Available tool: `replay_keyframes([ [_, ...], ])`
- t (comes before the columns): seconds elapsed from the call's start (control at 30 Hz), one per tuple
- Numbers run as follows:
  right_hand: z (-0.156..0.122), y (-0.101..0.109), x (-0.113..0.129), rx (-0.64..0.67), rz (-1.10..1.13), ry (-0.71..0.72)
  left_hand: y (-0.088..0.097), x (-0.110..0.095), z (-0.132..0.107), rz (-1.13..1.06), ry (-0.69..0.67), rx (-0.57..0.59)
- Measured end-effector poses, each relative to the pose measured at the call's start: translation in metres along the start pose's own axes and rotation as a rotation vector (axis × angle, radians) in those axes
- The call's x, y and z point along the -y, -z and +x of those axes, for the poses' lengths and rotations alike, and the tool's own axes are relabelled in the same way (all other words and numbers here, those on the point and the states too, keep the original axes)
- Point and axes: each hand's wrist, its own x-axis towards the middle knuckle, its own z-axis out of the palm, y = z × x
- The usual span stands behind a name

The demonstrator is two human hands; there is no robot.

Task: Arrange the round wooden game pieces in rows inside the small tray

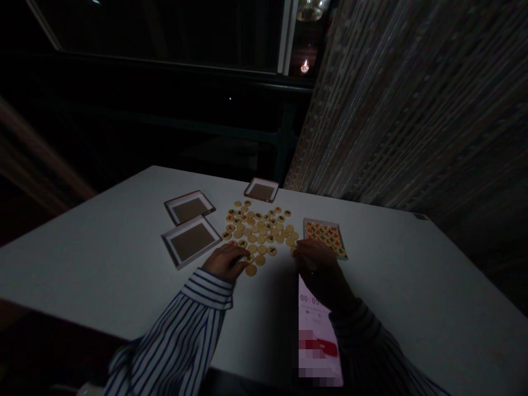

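Round wooden Chinese chess pieces (261, 240) lie spread over the middle of the white table, some showing red or black characters, others blank side up. At the near left edge of the spread, my left hand (225, 262) has its thumb and fingers closed around the rim of one piece (249, 258). My right hand (319, 267) is at the near right edge, dim in shadow, its fingertips closed on another piece (293, 249) that is partly covered. Just beyond it, a shallow box (344, 246) holds rows of pieces with red characters facing up.
Two shallow trays, one (190, 208) behind the other (169, 248), lie left of the pieces. A third tray (261, 190) sits at the far edge. A lit phone (313, 316) showing a timer is under my right forearm. String curtains (396, 110) hang beyond the table (103, 247).
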Motion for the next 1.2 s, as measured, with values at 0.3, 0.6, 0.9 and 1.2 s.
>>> replay_keyframes([
  [0.3,-0.001,0.0,0.0,0.01,-0.01,-0.003,-0.002,0.003,-0.002,0.018,0.027,-0.004],
  [0.6,-0.002,0.0,-0.001,0.009,-0.016,0.008,-0.002,-0.001,0.003,0.003,0.055,-0.011],
  [0.9,-0.003,-0.002,-0.004,-0.019,-0.026,0.033,-0.006,0.006,0.002,0.071,0.021,-0.024],
  [1.2,-0.004,-0.001,-0.007,-0.032,-0.031,0.031,0.004,-0.007,0.003,0.133,-0.061,-0.192],
])
